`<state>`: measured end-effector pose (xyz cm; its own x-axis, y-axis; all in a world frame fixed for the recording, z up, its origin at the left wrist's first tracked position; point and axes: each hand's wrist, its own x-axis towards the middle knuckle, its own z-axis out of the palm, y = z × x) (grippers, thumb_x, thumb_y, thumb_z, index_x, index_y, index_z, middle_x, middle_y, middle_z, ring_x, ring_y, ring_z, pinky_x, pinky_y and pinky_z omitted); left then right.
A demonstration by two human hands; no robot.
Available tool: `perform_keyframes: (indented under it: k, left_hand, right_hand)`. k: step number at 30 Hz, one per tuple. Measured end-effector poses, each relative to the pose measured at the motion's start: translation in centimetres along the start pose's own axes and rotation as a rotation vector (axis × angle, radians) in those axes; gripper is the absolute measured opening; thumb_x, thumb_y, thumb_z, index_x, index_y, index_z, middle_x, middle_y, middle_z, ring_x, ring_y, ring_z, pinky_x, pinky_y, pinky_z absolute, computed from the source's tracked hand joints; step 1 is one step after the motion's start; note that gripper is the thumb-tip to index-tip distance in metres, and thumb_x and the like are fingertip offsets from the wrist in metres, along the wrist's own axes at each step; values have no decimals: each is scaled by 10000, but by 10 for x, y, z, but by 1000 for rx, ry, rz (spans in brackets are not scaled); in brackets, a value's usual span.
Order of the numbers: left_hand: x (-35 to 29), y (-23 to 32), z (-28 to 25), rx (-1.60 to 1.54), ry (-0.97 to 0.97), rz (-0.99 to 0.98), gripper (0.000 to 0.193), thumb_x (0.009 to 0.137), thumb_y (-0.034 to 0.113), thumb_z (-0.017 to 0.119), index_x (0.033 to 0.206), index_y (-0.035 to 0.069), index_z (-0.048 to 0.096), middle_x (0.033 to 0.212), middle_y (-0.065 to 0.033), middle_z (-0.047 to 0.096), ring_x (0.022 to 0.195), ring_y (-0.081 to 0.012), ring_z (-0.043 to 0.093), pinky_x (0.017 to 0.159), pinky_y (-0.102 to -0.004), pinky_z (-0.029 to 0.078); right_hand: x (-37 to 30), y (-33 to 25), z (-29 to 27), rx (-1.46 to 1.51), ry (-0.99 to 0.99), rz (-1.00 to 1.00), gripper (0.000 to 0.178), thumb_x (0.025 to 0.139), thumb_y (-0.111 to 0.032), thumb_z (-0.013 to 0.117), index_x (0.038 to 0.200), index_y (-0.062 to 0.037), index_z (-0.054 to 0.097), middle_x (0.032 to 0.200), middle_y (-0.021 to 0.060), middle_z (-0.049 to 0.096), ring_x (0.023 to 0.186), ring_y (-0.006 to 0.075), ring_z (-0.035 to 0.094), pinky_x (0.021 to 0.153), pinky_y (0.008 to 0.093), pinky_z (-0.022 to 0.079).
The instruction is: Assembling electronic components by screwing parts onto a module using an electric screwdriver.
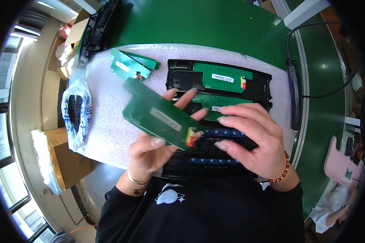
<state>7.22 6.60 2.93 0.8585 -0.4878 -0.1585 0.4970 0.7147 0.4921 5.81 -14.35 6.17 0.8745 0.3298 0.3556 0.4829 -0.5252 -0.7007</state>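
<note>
My left hand (145,157) grips a green circuit board (152,115) with a white label and a red-yellow connector, tilted above the mat and slightly blurred. My right hand (258,139) has its fingers apart and empty, just right of that board. Below both hands lie black plastic housings in a row. The farthest housing (183,81) bears a green board (210,77); another board (205,100) sits in the one nearer me, partly covered by my fingers. Strips of blue buttons (221,161) show in the nearer housings. Several loose boards (125,65) lie stacked at the far left.
A white foam mat (105,121) covers part of the green table (190,24). On its left edge stands a plastic bag (84,129) of small black parts. Black housings (103,30) sit far left; a corded electric screwdriver (294,89) lies right. Another person (332,210) is at lower right.
</note>
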Motion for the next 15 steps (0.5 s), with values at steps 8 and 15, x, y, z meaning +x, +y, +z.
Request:
perform_keyframes:
  k: [8,15]
  left_hand:
    - [-15,-10,8,41,-47,-118,745,692,147,531,1350,52,196,1375,-214,236,1233,-360,324,968,-452,357]
    - [-25,14,-31,63,79,124,651,798,224,470,1353,43,184,1344,-246,270,1216,-384,337,880,-445,453]
  right_hand:
    - [9,-26,7,94,-22,35,443,585,-95,758,974,21,580,1049,153,579,916,297,578,764,346,483]
    - [-42,0,-15,-353,-213,-33,425,577,-9,711,976,34,571,1124,177,530,998,321,539,820,364,465]
